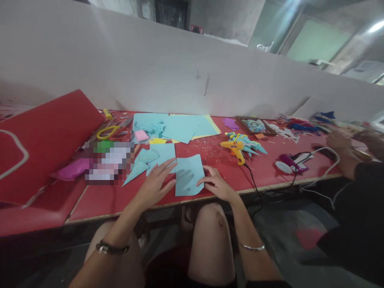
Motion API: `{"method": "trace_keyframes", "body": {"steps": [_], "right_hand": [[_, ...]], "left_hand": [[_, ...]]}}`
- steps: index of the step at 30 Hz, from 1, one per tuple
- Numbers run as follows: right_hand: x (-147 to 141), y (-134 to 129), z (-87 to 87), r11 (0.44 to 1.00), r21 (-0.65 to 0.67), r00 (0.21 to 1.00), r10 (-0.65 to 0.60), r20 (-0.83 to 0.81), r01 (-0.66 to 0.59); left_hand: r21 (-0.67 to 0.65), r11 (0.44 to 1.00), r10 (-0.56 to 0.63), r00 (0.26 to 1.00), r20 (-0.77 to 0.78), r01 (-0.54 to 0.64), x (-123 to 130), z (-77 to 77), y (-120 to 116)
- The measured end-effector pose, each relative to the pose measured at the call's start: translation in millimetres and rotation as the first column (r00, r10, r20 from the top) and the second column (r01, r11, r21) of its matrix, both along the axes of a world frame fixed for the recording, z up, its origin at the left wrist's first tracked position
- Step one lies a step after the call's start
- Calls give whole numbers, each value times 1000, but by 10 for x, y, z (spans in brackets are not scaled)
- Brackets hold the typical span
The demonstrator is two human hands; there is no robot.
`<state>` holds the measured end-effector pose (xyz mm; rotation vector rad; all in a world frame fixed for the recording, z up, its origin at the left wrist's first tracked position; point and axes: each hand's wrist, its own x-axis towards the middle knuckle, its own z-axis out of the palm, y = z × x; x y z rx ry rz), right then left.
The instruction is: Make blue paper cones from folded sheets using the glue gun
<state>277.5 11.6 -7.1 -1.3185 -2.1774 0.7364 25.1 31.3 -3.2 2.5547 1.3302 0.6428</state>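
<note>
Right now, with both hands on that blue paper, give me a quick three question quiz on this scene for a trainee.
1. True or false: the left hand lies flat, fingers spread, at the left edge of the light blue sheet.
2. Which tool lies to the right of that sheet? A. yellow glue gun B. hammer C. stapler
3. Fill in: the right hand touches the sheet at its ____ edge.

Key
1. True.
2. A; its black cord runs off the front of the red table.
3. Right; the fingers rest at the paper's lower right side, near the table's front edge.
</note>
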Motion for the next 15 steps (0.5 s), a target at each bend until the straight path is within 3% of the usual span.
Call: {"method": "trace_keyframes", "body": {"steps": [5, 9, 15], "right_hand": [[51, -23, 22, 999, -11, 999, -44, 25, 44], [102, -7, 16, 999, 39, 1000, -8, 21, 7], [30, 231, 118, 991, -35, 978, 130, 162, -126]], "left_hand": [[-48, 994, -105, 972, -208, 98, 87, -95, 72], [-51, 992, -122, 966, -226, 113, 79, -141, 93], [-81, 991, -122, 967, -221, 107, 81, -111, 105]]}}
